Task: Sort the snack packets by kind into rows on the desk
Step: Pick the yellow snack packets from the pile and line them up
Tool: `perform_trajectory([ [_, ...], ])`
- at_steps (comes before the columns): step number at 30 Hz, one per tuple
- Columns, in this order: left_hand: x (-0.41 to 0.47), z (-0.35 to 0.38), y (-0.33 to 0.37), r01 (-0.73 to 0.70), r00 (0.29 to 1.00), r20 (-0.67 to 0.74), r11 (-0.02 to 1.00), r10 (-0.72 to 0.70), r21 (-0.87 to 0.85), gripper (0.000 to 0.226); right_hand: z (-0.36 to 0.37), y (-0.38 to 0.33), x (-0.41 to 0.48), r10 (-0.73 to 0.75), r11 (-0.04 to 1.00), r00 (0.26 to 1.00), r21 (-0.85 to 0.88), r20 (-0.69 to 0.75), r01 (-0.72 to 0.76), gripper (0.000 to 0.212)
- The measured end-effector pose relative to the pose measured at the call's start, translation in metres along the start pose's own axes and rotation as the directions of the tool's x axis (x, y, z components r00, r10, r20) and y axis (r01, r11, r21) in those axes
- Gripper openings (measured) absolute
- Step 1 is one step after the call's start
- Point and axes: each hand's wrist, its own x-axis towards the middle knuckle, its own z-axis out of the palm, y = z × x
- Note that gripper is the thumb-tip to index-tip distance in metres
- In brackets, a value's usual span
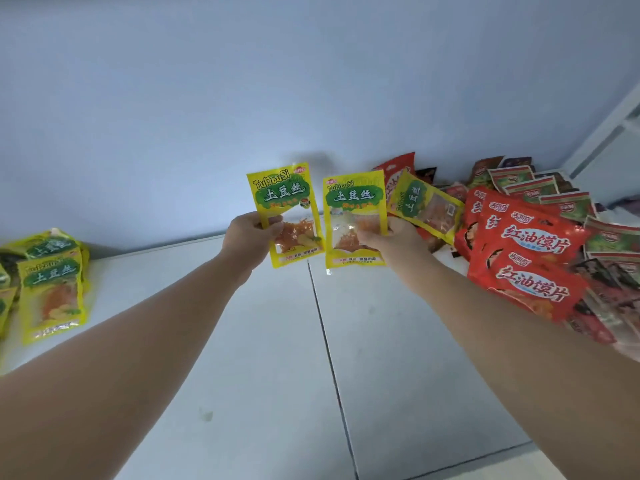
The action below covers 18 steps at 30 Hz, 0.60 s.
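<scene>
The left hand (249, 237) pinched one yellow packet (284, 206) and the right hand (384, 240) pinched its twin (353, 209). Both stood upright over the desk (263, 358), printed "TuDouSi 土豆丝". The matching yellow row (52, 282) lay well left (nearer the left hand); red packets (533, 237) marked "红油馍片" were heaped right.

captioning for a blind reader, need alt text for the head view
The left hand grips one yellow-and-green plastic snack packet and the right hand grips a matching second packet above a white desk. More yellow packets lie far left; a mixed heap of red and green packets lies right.
</scene>
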Motion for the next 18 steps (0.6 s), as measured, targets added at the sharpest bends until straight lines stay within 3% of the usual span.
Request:
perform_trajectory([
  [7, -0.015, -0.089, -0.039, 0.005, 0.995, 0.096, 1.000, -0.002, -0.028, 0.011, 0.109, 0.000, -0.056, 0.042, 0.993, 0.999, 0.109, 0.010, -0.043, 0.012],
  [18, -0.056, -0.167, -0.091, 0.108, 0.994, -0.013, 0.990, -0.109, -0.095, 0.012, 0.197, -0.006, -0.078, 0.098, 0.981, 0.950, 0.135, 0.295, -0.143, 0.021],
])
